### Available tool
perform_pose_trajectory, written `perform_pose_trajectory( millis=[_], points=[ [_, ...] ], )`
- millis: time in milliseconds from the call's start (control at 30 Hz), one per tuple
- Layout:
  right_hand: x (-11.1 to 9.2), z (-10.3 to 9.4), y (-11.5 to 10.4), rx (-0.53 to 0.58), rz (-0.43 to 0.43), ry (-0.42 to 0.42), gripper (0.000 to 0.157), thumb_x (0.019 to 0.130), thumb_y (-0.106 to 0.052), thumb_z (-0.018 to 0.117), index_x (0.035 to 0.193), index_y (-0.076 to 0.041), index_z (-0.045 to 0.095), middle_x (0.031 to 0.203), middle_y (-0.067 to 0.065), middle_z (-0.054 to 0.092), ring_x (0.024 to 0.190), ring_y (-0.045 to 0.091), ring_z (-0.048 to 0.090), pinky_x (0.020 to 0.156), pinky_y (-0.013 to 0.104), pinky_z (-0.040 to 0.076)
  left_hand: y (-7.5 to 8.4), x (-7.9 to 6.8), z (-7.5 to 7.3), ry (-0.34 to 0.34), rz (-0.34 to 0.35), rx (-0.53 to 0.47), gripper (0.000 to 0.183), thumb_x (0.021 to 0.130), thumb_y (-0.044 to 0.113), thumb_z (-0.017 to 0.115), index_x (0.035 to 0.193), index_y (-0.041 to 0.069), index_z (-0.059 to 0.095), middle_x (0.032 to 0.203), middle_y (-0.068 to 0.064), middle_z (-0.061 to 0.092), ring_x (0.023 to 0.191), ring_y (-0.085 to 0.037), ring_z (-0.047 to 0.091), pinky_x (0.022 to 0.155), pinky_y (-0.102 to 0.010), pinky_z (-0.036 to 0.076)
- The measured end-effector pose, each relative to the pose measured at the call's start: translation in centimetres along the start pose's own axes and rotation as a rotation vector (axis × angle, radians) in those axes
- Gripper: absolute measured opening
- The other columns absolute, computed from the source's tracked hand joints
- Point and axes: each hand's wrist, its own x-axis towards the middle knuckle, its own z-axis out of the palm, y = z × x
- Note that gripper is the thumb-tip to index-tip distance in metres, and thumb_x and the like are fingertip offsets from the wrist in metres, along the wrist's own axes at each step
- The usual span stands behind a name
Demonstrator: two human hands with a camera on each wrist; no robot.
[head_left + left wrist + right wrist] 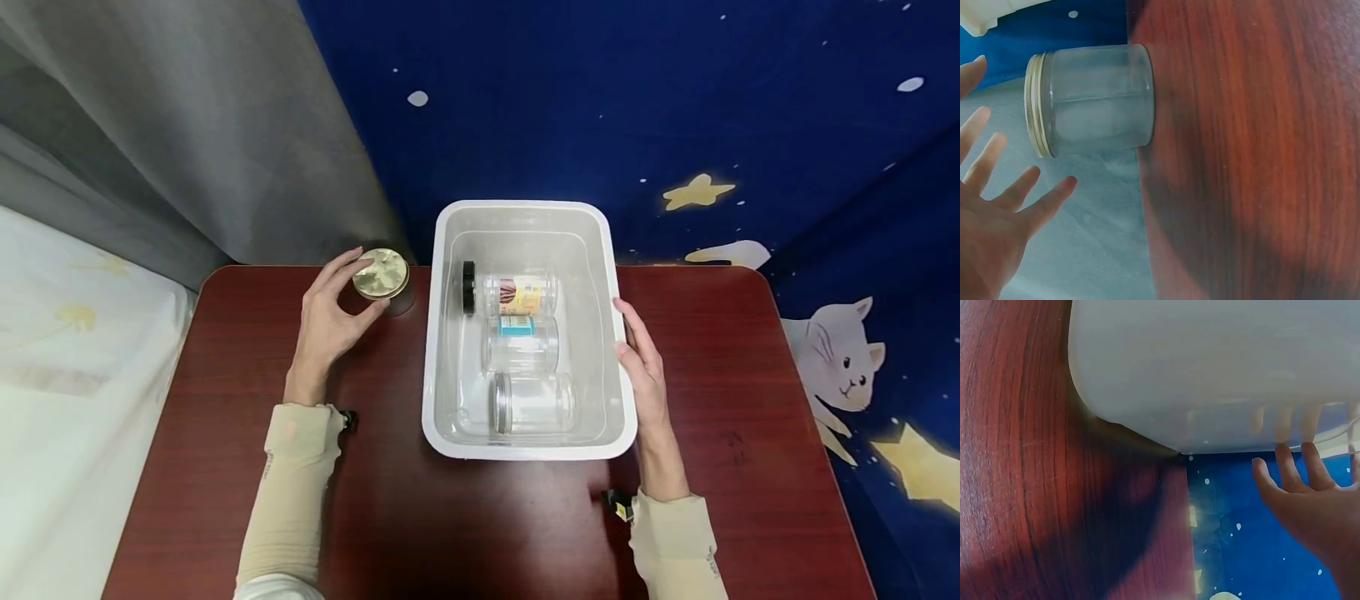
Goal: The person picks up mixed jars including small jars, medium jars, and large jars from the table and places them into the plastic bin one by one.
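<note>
At the table's far left stands an upright clear jar with a gold lid. My left hand is spread beside that lid, thumb and fingers on either side. In the left wrist view the fingers look apart from the jar. A white plastic basin stands to its right, and my right hand has its fingertips at the basin's right rim. Inside lie three clear jars on their sides: one with a black lid and yellow label, one with a blue label, one with a silver lid.
Everything stands on a dark red wooden table. A grey curtain hangs behind its left part, and a blue starry curtain behind the middle and right. The basin is close to the far edge.
</note>
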Motion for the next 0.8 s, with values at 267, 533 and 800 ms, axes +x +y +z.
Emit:
perform_pose_trajectory(
  millis=[267, 533, 800],
  points=[
    [0.0, 0.0, -0.1, 0.019, 0.011, 0.003, 0.050, 0.101, 0.000, 0.037, 0.151, -0.002, 0.039, 0.153, 0.010, 0.039, 0.125, 0.019, 0.046, 0.093, 0.026, 0.047, -0.5, 0.0, 0.5, 0.015, 0.018, -0.039, 0.054, 0.072, 0.014, 0.087, 0.123, 0.009, 0.070, 0.140, -0.007, 0.058, 0.137, -0.037, 0.043, 0.114, -0.039, 0.031],
    [0.2, 0.3, -0.4, 0.009, 0.058, 0.038, 0.050, 0.101, -0.002, 0.038, 0.151, -0.005, 0.041, 0.153, 0.011, 0.039, 0.125, 0.027, 0.046, 0.090, 0.027, 0.050, -1.0, 0.3, 1.4, -0.035, 0.029, -0.067, 0.058, 0.072, 0.013, 0.088, 0.127, 0.010, 0.068, 0.143, -0.006, 0.055, 0.141, -0.038, 0.036, 0.115, -0.044, 0.027],
    [0.1, 0.3, -0.2, 0.009, 0.037, 0.024, 0.050, 0.101, -0.002, 0.038, 0.151, -0.004, 0.040, 0.154, 0.011, 0.039, 0.126, 0.020, 0.046, 0.093, 0.027, 0.047, -1.4, -0.1, 1.4, -0.103, 0.005, -0.054, 0.058, 0.073, 0.014, 0.088, 0.127, 0.010, 0.067, 0.148, -0.005, 0.050, 0.143, -0.036, 0.034, 0.116, -0.045, 0.025]
  ],
)
